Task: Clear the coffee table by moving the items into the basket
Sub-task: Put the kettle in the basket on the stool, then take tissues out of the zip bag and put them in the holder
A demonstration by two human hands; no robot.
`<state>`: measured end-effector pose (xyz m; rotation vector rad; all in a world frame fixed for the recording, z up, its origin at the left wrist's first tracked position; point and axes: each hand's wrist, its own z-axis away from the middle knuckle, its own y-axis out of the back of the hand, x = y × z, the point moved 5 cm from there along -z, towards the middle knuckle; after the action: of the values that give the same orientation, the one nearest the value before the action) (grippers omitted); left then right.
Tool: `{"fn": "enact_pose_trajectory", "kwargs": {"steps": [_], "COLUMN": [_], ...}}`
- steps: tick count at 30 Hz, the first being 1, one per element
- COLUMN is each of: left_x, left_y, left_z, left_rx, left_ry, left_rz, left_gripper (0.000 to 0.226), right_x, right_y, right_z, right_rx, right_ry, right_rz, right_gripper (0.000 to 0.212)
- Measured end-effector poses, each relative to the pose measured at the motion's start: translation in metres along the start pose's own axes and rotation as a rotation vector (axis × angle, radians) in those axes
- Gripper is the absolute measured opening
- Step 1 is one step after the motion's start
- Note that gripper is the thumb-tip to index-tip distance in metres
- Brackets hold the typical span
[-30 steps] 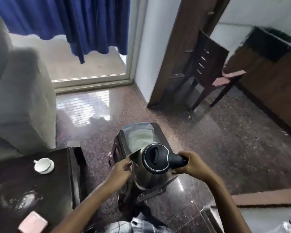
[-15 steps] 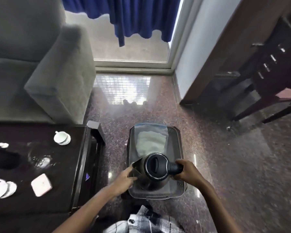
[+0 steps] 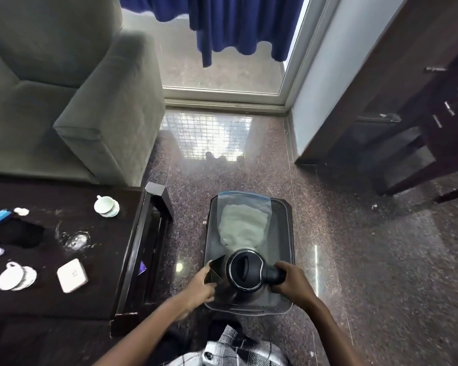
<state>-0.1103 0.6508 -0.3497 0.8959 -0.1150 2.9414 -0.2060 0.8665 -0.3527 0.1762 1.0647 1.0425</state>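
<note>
Right hand (image 3: 292,282) is closing its grip fully round the black handle of the kettle (image 3: 245,270), fingers curled under, handle pointing to 3 o'clock. Left hand (image 3: 202,285) is steadying the opposite side, with fingers lying fairly straight against the spout and wall at 9 o'clock, pressing rather than wrapping.

Kettle is standing upright, lid up, inside the basket (image 3: 289,228) at its 6 o'clock end. Cannot tell from this angle whether the base is resting on the basket floor or hanging just above it. Clear bag of pale powder (image 3: 242,224) is lying toward the 12 o'clock end, just beside the kettle.

Handling, as judged: the kettle is reading as metal-walled with a plastic lid and handle. It looks rigid and smooth, likely slippery on the wall, and its weight is depending on any water inside, which is not showing. The handle is looking like the sound place to take hold, and the wall is suiting only a flat supporting hand. The bag is looking soft, so nothing heavy should be going on top of it.

Basket is sitting on the floor at 3 o'clock of the coffee table surface (image 3: 111,260). Lying on that surface are:
- a cup on saucer (image 3: 106,206) toward 1 o'clock
- a second cup and saucer (image 3: 15,278) toward 8 o'clock
- a white box (image 3: 72,275)
- a glass dish (image 3: 74,237)
- a black cloth (image 3: 19,233)

China and glass are looking fragile, best taken saucer and cup together.
</note>
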Motion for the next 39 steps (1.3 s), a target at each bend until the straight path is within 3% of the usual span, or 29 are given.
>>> {"fn": "enact_pose_trajectory", "kwargs": {"steps": [5,9,11,14,18,21,23,25,30,35,39], "left_x": [0.001,0.012,0.027,0.053,0.08,0.092,0.096,0.097,0.096,0.095,0.095], "left_y": [0.003,0.013,0.023,0.039,0.043,0.043,0.045,0.046,0.054,0.074,0.1], "left_z": [-0.003,0.0,0.002,0.004,0.007,0.011,0.016,0.02,0.033,0.055,0.077], "left_rx": [0.02,0.093,0.21,0.378,0.424,0.426,0.439,0.443,0.421,0.431,0.395], "left_ry": [0.017,0.011,-0.025,-0.135,-0.196,-0.21,-0.215,-0.21,-0.21,-0.276,-0.387], "left_rz": [0.004,-0.082,-0.141,-0.156,-0.083,-0.011,0.034,0.05,0.076,0.174,0.5], "left_gripper": [0.072,0.06,0.059,0.049,0.037,0.031,0.028,0.028,0.025,0.024,0.026], "right_x": [-0.004,0.002,-0.001,-0.021,-0.023,-0.01,-0.008,-0.011,-0.046,-0.123,-0.195], "right_y": [-0.001,0.01,0.027,0.049,0.04,0.015,0.005,0.002,0.012,0.039,0.025], "right_z": [-0.003,-0.014,-0.028,-0.058,-0.12,-0.143,-0.146,-0.148,-0.147,-0.11,-0.053], "right_rx": [-0.058,-0.328,-0.356,-0.238,0.077,0.151,0.156,0.183,0.174,0.21,0.288], "right_ry": [-0.015,-0.016,-0.011,-0.069,-0.183,-0.389,-0.472,-0.485,-0.307,0.049,0.506], "right_rz": [0.071,0.226,0.207,-0.009,-0.32,-0.717,-0.805,-0.77,-0.732,-0.6,-0.211], "right_gripper": [0.036,0.037,0.043,0.043,0.043,0.052,0.068,0.058,0.008,0.017,0.009]}}
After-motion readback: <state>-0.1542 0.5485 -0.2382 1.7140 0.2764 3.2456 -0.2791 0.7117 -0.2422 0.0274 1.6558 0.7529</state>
